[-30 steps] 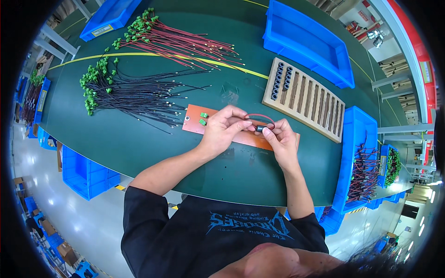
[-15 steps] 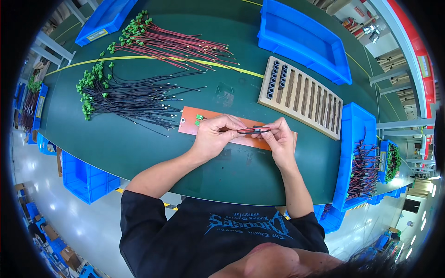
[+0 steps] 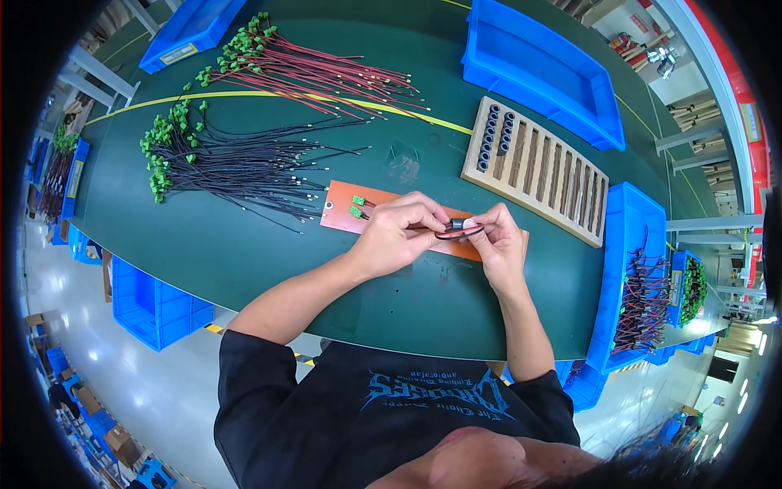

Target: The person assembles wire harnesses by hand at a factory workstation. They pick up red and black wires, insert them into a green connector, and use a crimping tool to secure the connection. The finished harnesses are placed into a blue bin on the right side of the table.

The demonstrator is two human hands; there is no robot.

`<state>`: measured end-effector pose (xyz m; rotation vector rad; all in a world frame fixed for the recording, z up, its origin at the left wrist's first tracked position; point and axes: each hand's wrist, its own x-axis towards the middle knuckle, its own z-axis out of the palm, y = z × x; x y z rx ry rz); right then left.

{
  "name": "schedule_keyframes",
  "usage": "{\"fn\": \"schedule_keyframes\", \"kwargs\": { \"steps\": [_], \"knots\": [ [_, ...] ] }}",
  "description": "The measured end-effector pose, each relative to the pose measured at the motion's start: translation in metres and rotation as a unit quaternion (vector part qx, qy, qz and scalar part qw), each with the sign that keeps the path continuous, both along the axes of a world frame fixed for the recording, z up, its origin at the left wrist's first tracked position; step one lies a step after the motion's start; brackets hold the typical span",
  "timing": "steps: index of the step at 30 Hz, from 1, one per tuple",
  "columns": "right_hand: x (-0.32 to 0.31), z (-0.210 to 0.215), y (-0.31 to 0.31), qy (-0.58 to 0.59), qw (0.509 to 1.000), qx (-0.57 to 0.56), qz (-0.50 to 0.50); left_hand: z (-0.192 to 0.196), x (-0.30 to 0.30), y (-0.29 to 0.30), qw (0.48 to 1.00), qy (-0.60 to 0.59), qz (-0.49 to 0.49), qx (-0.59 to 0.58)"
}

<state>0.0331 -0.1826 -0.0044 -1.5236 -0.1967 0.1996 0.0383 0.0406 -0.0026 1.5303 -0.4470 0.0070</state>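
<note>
My left hand (image 3: 393, 235) pinches a pair of thin red and black wires (image 3: 461, 236) over an orange board (image 3: 340, 213). My right hand (image 3: 501, 248) is closed on the same wires, which bend in a loop between the two hands. Between my fingertips sits a small black cylindrical core (image 3: 458, 223), beside or around the wires; which one is partly hidden by my fingers. Two green connectors (image 3: 357, 212) rest on the board left of my left hand, with leads running under it.
Red wires (image 3: 326, 77) and black wires (image 3: 244, 167) with green connectors lie at the left. A slotted wooden rack (image 3: 533, 175) holds several black cores. Blue bins (image 3: 546, 69) stand at the back and right; one at the right holds wire assemblies (image 3: 643, 301).
The black core now shows more clearly between my fingertips, and the wire loop has turned. Both hands appear slightly further right, though the whole view has shifted a little too.
</note>
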Motion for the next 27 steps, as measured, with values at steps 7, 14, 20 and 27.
{"fn": "schedule_keyframes", "kwargs": {
  "steps": [7,14,20,27],
  "knots": [
    [0.0,0.01,0.003,0.012,1.0,-0.023,0.013,-0.001,-0.005,0.005,0.998,-0.01,0.035,0.043],
    [-0.002,-0.005,0.001,-0.014,1.0,-0.015,-0.002,-0.018,0.0,0.01,0.998,0.052,0.007,-0.043],
    [-0.001,0.0,0.008,-0.097,0.995,0.011,0.0,-0.021,-0.001,0.008,0.992,0.105,0.035,-0.054],
    [-0.002,-0.002,0.003,-0.071,0.997,0.028,0.004,-0.014,0.003,0.012,0.996,0.083,-0.012,-0.028]
  ]
}}
